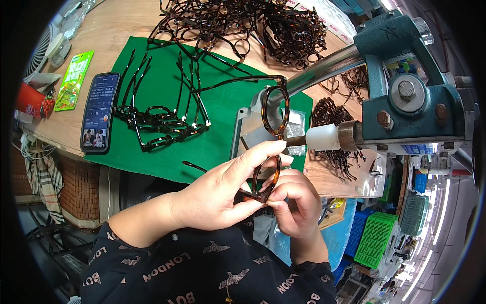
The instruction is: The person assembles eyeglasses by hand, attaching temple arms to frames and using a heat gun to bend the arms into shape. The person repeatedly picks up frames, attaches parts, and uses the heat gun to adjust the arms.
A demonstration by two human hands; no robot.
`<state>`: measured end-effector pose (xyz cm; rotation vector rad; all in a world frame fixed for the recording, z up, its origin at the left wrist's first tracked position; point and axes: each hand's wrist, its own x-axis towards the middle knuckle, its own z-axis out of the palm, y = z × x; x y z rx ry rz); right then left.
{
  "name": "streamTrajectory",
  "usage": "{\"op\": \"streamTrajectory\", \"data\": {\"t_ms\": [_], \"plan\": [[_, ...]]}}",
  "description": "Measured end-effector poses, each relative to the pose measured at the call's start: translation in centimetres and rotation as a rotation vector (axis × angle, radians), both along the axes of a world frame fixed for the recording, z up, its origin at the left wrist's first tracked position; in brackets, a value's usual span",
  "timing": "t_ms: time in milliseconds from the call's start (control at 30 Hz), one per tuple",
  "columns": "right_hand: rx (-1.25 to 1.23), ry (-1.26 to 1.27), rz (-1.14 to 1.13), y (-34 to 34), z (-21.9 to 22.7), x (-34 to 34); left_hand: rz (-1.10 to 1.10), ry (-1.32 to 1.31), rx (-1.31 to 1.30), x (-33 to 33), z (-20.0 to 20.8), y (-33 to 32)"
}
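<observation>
A tortoiseshell eyeglass frame is held upright on its side, one rim above the other, with a long temple reaching left over the mat. My left hand grips it around the lower rim, thumb and fingers on either side. At the bottom corner, by the hinge end, my right hand pinches the frame between thumb and bent forefinger. Close behind the bridge is a metal rod with a white plastic sleeve, part of a teal bench machine. Whether the rod touches the frame I cannot tell.
Several finished-looking eyeglasses lie on a green mat. A large heap of tortoiseshell frames fills the far side, with more temples at right. A phone, a green packet and a red container stand left.
</observation>
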<state>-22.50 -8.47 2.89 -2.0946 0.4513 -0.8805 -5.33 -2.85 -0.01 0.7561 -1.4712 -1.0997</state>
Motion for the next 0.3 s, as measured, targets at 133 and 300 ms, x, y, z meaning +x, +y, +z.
{"op": "streamTrajectory", "data": {"t_ms": [133,300], "plan": [[0.025,0.005,-0.027,0.04,0.07,-0.08,-0.040,0.064,0.060,-0.16,0.10,-0.05],[0.076,-0.021,0.022,-0.36,0.04,-0.50,-0.097,0.155,0.129,-0.27,0.13,-0.04]]}}
